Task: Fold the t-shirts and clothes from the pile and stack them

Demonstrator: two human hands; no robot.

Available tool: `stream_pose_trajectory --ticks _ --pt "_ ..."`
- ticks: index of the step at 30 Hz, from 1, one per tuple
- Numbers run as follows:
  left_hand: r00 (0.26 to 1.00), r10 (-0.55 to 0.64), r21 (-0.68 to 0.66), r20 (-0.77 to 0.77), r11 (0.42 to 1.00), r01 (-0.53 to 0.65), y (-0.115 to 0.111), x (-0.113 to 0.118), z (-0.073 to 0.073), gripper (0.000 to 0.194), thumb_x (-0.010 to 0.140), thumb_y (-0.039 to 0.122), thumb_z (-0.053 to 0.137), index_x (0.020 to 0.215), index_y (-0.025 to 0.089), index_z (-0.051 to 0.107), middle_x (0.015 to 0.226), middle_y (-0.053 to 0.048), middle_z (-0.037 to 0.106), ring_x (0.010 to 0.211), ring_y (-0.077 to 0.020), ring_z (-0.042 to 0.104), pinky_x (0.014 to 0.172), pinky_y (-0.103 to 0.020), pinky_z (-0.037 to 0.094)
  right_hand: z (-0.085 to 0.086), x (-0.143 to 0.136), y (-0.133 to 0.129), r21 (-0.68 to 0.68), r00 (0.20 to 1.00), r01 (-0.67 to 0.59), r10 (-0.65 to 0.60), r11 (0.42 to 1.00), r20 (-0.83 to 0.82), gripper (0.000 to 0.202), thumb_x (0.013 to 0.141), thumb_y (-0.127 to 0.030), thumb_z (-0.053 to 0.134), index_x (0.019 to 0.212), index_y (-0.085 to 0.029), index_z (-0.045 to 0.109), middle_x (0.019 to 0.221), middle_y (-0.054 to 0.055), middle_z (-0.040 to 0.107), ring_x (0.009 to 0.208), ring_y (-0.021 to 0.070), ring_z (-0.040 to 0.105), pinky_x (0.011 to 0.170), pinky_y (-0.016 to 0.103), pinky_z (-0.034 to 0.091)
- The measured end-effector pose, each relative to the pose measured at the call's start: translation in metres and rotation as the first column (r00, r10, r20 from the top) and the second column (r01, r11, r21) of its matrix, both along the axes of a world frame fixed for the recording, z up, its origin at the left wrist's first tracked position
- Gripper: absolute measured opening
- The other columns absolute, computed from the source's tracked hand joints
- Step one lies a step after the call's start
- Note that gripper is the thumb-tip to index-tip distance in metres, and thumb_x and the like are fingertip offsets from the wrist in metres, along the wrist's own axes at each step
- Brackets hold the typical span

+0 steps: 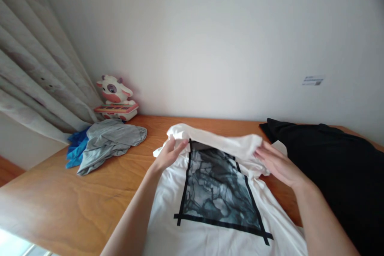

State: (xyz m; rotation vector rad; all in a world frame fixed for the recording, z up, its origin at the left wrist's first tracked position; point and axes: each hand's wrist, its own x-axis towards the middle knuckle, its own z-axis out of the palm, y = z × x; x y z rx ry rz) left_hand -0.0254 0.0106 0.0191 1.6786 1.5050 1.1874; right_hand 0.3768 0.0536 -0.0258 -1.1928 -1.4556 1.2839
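Note:
A white T-shirt (168, 208) with a dark grey, black-framed print lies on the wooden table, its near end running out of the bottom of the view. My left hand (171, 153) is closed on the shirt's far left part, thumb on the near side. On the far right, my right hand (274, 163) pinches a corner of the same cloth. Between the two hands the far edge is lifted and folded over, covering the top of the print. Some of the fingers are hidden by the fabric.
At the left lie a crumpled grey garment (112, 142) and a blue cloth (77, 148). Behind them stands a cow-shaped toy piano (116, 98), beside a curtain (36, 52). Black clothing (330, 168) covers the table's right side. A wall (216, 48) closes the back.

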Motion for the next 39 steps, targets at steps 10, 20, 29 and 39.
stream_pose_trajectory --ticks 10,20,29,39 --pt "0.642 0.165 0.109 -0.749 0.986 -0.126 0.013 0.016 -0.061 0.045 0.099 0.042 0.051 0.137 0.020 0.057 0.151 -0.014 0.052 0.143 -0.0311 0.044 0.121 -0.050 0.031 -0.045 -0.038 0.024 0.626 0.661 -0.008 -0.465 0.780 0.589 0.037 0.091 -0.038 0.046 0.117 -0.025 0.068 0.125 0.010 0.071 0.121 0.0279 0.063 0.108 0.053 0.043" --pt "0.579 0.154 0.085 -0.801 0.986 -0.143 0.009 0.021 -0.055 0.058 0.099 0.054 0.048 0.145 0.018 0.053 0.159 -0.016 0.043 0.147 -0.0371 0.037 0.121 -0.056 0.027 -0.040 -0.051 0.011 0.472 0.296 -0.003 -0.450 0.882 0.843 0.047 0.099 -0.041 0.039 0.137 -0.022 0.058 0.153 0.014 0.052 0.144 0.0295 0.043 0.118 0.059 0.028" --pt "0.718 0.166 0.234 -0.676 0.972 -0.005 -0.011 0.024 -0.043 0.029 0.100 0.031 0.048 0.119 0.020 0.067 0.138 -0.011 0.062 0.131 -0.0247 0.055 0.114 -0.041 0.041 -0.016 -0.052 0.000 0.361 0.241 -0.099 -0.330 0.927 0.913 0.048 0.100 -0.024 0.031 0.140 -0.018 0.057 0.151 0.017 0.052 0.142 0.0326 0.045 0.114 0.062 0.029" --pt "0.608 -0.010 -0.256 -0.794 0.912 -0.319 -0.042 -0.061 0.004 0.026 0.089 0.043 0.058 0.085 0.018 0.065 0.085 -0.012 0.071 0.090 -0.0325 0.070 0.080 -0.039 0.050 0.025 0.015 -0.048 0.078 0.506 -0.068 -0.033 0.995 0.862 0.039 0.086 -0.058 0.057 0.070 -0.024 0.067 0.075 0.006 0.076 0.074 0.0246 0.071 0.067 0.031 0.046"
